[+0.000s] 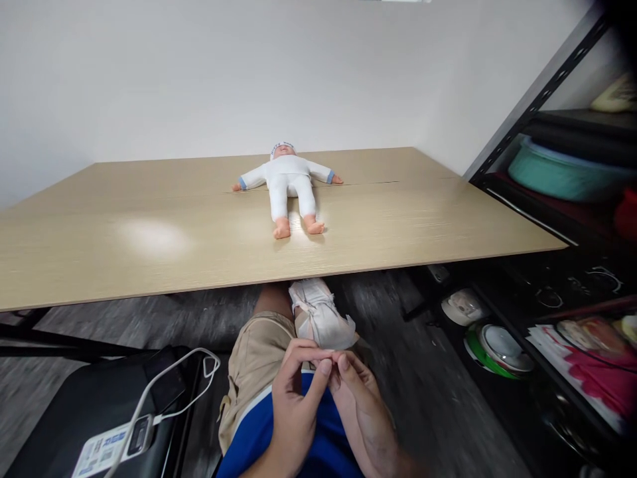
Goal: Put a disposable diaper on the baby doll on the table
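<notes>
My left hand [303, 392] and my right hand [361, 392] meet above my lap, thumbs and fingertips pinched close together. Whatever may be between the fingertips is hidden or too small to make out. Just beyond the fingers, a crumpled white diaper [323, 315] rests on my right thigh, near the table edge. A baby doll [291, 182] in a white suit with blue cuffs lies on its back on the table [149, 259]. Its arms are spread, its bare feet point toward me, and both hands are well short of it.
On the left is a black seat [44, 405] with a white cable [144, 392] and a small device [141, 435]. A dark shelf rack [542, 93] on the right holds a teal basin [567, 172], bowls and pink cloth [597, 375]. A pale wall stands behind the table.
</notes>
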`<state>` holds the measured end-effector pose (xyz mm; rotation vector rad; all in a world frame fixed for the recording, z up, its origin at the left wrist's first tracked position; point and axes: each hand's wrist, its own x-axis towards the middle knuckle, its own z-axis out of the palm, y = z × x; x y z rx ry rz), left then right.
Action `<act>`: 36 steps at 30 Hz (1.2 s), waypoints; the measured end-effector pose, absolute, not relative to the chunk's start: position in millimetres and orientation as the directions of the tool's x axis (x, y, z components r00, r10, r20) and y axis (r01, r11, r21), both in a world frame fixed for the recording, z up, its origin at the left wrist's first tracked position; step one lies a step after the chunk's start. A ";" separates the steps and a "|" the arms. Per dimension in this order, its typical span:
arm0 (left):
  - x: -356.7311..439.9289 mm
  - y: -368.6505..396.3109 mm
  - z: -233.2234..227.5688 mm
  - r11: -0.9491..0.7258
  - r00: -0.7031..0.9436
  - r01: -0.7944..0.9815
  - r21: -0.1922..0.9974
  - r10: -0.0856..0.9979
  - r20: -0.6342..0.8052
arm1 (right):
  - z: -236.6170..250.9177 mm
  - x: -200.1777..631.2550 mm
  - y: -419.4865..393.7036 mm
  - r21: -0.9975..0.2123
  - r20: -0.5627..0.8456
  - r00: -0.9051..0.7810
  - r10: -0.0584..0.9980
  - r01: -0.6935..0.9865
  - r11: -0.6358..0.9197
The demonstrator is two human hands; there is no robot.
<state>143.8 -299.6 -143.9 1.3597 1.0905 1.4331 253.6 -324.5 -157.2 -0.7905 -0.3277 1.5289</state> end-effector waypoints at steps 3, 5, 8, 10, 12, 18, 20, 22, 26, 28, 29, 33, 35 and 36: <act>143.7 -299.4 -147.1 -0.249 -0.050 -0.021 0.968 0.968 0.248 | -158.6 252.2 -325.5 -0.654 -0.296 0.084 0.951 -0.744 -0.138; 143.8 -299.9 -150.2 -0.249 -0.055 -0.020 0.968 0.967 0.248 | -158.5 251.8 -325.3 -0.662 -0.303 0.092 0.948 -0.736 -0.140; 143.7 -301.2 -153.5 -0.284 -0.042 -0.009 0.959 0.958 0.284 | -156.9 252.6 -324.0 -0.696 -0.293 0.108 0.950 -0.706 -0.134; 143.4 -301.6 -154.5 -0.297 -0.021 -0.002 0.955 0.955 0.297 | -156.6 253.6 -323.0 -0.727 -0.266 0.125 0.956 -0.677 -0.114; 143.4 -301.0 -155.1 -0.289 -0.007 0.004 0.957 0.957 0.289 | -158.5 254.7 -322.3 -0.736 -0.252 0.138 0.958 -0.671 -0.097; 154.3 -291.0 -160.3 -0.237 0.054 0.020 0.971 0.970 0.236 | -172.4 262.4 -317.1 -0.672 -0.300 0.169 0.939 -0.736 -0.082; 163.5 -285.3 -162.1 -0.211 0.090 0.017 0.977 0.974 0.208 | -176.3 269.3 -314.4 -0.662 -0.311 0.192 0.931 -0.746 -0.067; 175.0 -279.4 -162.9 -0.189 0.128 0.013 0.982 0.974 0.186 | -179.1 278.9 -312.2 -0.662 -0.328 0.220 0.919 -0.747 -0.058; 200.2 -269.7 -161.9 -0.155 0.197 0.005 0.988 0.969 0.151 | -182.7 302.1 -311.1 -0.660 -0.367 0.294 0.883 -0.751 -0.024; 211.1 -266.5 -161.2 -0.143 0.232 -0.010 0.990 0.962 0.142 | -184.3 311.9 -312.3 -0.653 -0.390 0.343 0.854 -0.757 0.006; 215.7 -265.2 -161.1 -0.140 0.248 -0.017 0.990 0.959 0.140 | -185.1 315.6 -313.3 -0.654 -0.396 0.367 0.842 -0.756 0.022; 227.5 -261.8 -161.9 -0.138 0.272 -0.044 0.990 0.951 0.144 | -186.8 321.3 -317.2 -0.672 -0.397 0.454 0.798 -0.736 0.084; 229.4 -261.0 -162.6 -0.139 0.261 -0.055 0.989 0.954 0.149 | -186.2 320.4 -318.1 -0.669 -0.400 0.471 0.786 -0.736 0.100; 229.5 -260.8 -162.6 -0.143 0.254 -0.059 0.988 0.955 0.153 | -185.5 319.5 -318.2 -0.667 -0.399 0.471 0.787 -0.738 0.104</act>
